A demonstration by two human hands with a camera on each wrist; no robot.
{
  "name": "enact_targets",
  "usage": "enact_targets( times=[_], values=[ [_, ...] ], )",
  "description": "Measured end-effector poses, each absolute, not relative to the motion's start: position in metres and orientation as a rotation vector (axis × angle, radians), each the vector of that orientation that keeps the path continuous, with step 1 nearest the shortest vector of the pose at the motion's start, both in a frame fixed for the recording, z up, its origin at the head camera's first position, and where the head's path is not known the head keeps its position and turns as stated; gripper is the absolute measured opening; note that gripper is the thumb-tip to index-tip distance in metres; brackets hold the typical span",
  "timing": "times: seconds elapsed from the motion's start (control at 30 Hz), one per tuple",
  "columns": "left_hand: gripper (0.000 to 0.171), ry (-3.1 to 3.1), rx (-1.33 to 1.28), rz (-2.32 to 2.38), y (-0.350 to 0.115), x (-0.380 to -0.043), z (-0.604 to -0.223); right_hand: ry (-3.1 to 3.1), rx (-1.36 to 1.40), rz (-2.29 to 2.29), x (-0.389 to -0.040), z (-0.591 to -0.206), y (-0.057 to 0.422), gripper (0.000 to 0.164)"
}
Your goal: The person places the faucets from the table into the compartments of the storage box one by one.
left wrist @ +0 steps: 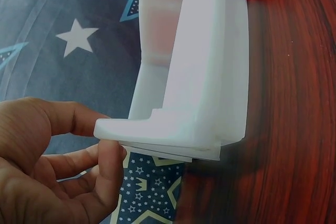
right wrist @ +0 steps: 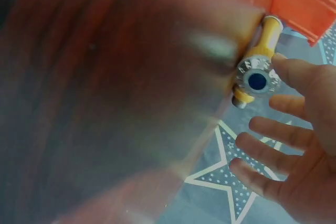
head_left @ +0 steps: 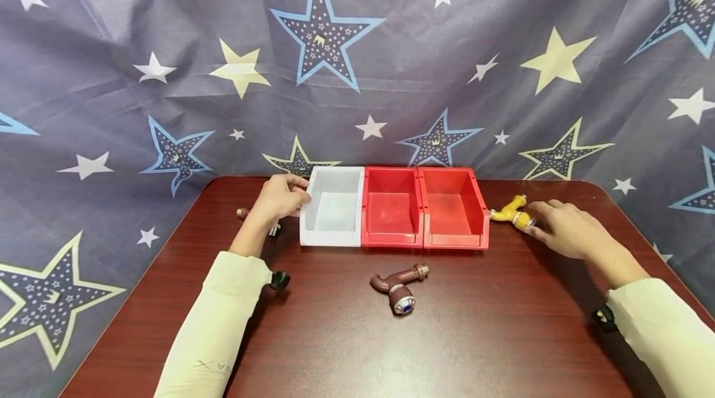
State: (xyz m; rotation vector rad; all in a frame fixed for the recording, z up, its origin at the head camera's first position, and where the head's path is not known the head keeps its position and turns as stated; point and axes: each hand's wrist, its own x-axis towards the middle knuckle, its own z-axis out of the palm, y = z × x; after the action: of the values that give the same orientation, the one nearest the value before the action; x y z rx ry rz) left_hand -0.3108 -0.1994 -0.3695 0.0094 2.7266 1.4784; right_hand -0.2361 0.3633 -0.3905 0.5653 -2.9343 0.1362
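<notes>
My left hand (head_left: 279, 198) is at the left side of a white plastic bin (head_left: 333, 237). In the left wrist view, thumb and fingers pinch the edge of its rim. On the right, my right hand (head_left: 570, 229) reaches beside a yellow tap (head_left: 509, 210) with a clear round knob. The right wrist view shows its fingers spread and a fingertip right at that knob. A brown tap (head_left: 395, 283) with a curved spout and a blue-centred knob lies in front of the bins. Another brown tap (head_left: 242, 213) lies at the left, mostly hidden behind the left hand.
Two red bins (head_left: 393, 240) stand in a row against the white one's right side. The dark red wooden table (head_left: 447, 348) ends at a star-patterned cloth (head_left: 391, 94) hanging behind it. The yellow tap lies close to the right-hand bin.
</notes>
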Motion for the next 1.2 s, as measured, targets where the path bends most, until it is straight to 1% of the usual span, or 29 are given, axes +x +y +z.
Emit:
enact_targets(
  times=[0.17, 0.63, 0.97, 1.2],
  values=[
    [0.036, 2.723, 0.010, 1.473, -0.200, -0.312, -0.370, -2.906, 0.640, 0.135, -0.240, -0.395, 0.359, 0.047],
    [0.038, 2.683, 0.012, 1.506, -0.201, -0.311, -0.370, -2.828, 0.743, 0.203, -0.248, -0.404, 0.357, 0.040],
    [0.039, 2.648, 0.012, 1.536, -0.203, -0.312, -0.370, -2.781, 0.822, 0.228, -0.252, -0.404, 0.360, 0.042],
    [0.037, 2.661, 0.004, 1.535, -0.202, -0.313, -0.371, -2.632, 0.918, 0.093, -0.252, -0.406, 0.357, 0.047]
  ],
)
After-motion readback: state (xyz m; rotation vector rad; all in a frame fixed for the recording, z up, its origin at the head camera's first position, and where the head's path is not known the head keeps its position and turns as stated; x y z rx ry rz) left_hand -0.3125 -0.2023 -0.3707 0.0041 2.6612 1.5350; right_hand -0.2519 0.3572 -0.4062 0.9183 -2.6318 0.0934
